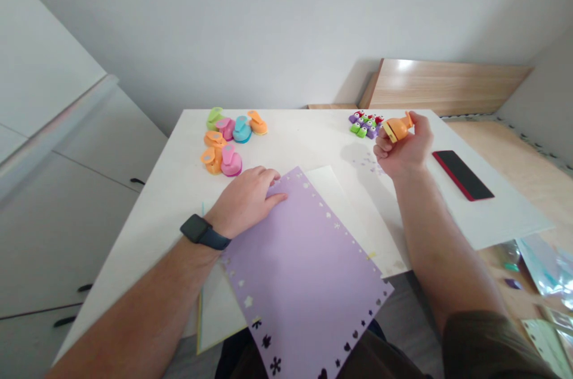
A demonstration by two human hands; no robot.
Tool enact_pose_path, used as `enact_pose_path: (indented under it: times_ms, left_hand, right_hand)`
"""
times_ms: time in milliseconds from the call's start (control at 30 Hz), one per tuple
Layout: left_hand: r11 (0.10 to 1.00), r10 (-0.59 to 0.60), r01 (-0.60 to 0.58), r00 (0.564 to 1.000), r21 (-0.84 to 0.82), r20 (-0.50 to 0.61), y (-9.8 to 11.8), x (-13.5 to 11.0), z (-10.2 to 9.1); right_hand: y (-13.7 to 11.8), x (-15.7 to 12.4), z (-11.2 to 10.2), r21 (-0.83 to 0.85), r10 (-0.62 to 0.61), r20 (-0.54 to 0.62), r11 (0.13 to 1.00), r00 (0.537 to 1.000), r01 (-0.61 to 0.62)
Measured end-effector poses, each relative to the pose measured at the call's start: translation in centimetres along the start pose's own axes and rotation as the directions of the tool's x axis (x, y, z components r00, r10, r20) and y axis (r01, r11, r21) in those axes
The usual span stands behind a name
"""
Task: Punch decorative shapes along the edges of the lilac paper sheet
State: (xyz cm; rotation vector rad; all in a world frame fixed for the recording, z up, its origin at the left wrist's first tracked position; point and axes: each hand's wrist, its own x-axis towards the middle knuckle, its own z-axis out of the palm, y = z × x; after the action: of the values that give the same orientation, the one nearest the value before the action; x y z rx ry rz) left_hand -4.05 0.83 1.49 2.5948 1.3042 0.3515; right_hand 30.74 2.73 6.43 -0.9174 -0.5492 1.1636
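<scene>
My left hand (247,199) lies on the top left corner of a lilac paper sheet (304,271), fingers curled and pressing it to the white table (308,137). The sheet has small shapes punched along its edges and overhangs the table's near edge. My right hand (404,149) is raised above the table at the right and grips an orange paper punch (396,128). A dark watch (203,231) is on my left wrist. Tiny paper bits (371,163) lie under the right hand.
Several coloured punches (229,139) sit at the back left, several small ones (366,125) at the back right. A black and red phone (462,174) lies right. White paper (353,212) lies under the lilac sheet. Wooden boards (443,83) lean on the wall. Packets (544,271) lie lower right.
</scene>
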Motion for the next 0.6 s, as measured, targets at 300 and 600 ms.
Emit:
enact_pose_path:
  times_ms: [300,600]
  left_hand:
    - [1.0,-0.011,0.011,1.0,-0.028,-0.009,-0.14,0.01,0.15]
    - [0.997,0.034,-0.036,0.999,-0.073,-0.035,-0.2,0.09,0.21]
  right_hand:
    - [0.23,0.04,-0.04,0.002,0.01,0.006,1.0,1.0,-0.01]
    - [0.51,0.06,-0.01,-0.011,0.005,0.029,1.0,1.0,-0.004]
